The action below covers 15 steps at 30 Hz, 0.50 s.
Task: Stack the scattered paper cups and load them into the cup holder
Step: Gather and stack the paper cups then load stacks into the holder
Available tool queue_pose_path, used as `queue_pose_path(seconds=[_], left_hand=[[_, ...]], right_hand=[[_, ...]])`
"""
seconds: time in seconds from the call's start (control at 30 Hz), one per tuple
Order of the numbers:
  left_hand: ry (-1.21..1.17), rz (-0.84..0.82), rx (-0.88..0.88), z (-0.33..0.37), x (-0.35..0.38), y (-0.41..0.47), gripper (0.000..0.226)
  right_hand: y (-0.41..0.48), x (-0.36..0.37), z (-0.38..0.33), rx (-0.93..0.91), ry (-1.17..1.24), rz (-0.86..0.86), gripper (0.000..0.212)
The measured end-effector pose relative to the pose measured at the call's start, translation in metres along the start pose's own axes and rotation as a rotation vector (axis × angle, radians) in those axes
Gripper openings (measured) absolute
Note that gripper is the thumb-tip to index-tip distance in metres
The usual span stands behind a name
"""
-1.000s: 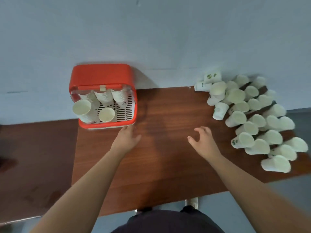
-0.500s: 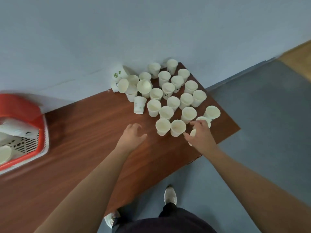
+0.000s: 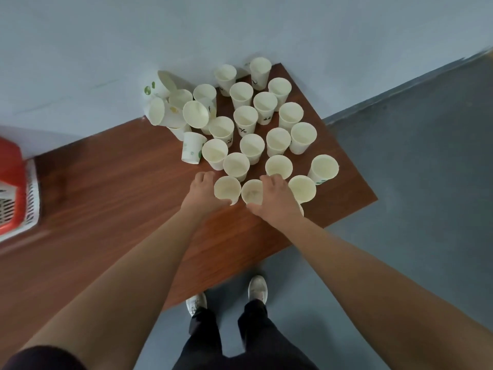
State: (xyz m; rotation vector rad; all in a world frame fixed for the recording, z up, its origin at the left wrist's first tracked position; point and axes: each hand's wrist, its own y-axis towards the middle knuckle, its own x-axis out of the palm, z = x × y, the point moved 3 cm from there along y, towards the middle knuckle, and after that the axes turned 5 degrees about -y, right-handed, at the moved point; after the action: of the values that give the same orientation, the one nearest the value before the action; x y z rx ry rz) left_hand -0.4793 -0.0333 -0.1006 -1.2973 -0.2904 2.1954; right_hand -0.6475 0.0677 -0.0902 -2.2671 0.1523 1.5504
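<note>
Nearest the camera, a pair of light shoes (image 3: 257, 288) stands on the grey floor (image 3: 426, 209) at the edge of the brown wooden surface (image 3: 106, 196). Both bare forearms reach out over it.

The left hand (image 3: 204, 190) is curled round the front cup (image 3: 226, 188), fingers on its far left side and thumb hooked under its near rim. The right hand (image 3: 277, 198) wraps the second cup (image 3: 252, 192) just beside it, thumb on the near side and fingers over the far rim – the two cups almost touch, both upright and open-mouthed.

Beyond the hands the rest of the paper cups (image 3: 245, 121) crowd the right end of the surface, most of them upright and close together. At the far left of that cluster several tipped cups (image 3: 162, 113) lie on their sides in a heap against the pale blue wall (image 3: 240, 28).

The cup holder (image 3: 16, 198) – red with a white slotted grille – sits well apart at the left edge of the view, only partly in frame.
</note>
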Motion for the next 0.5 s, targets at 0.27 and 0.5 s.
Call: queue_pose_path(seconds=[0.27, 0.5], left_hand=[[-0.057, 0.006, 0.137, -0.010, 0.018, 0.013, 0.090], [-0.173, 0.107, 0.100, -0.029, -0.006, -0.007, 0.079]], right_hand=[[0.017, 0.018, -0.001, -0.098, -0.098, -0.026, 0.072], [0.012, 0.005, -0.017, -0.109, 0.031, -0.012, 0.068]])
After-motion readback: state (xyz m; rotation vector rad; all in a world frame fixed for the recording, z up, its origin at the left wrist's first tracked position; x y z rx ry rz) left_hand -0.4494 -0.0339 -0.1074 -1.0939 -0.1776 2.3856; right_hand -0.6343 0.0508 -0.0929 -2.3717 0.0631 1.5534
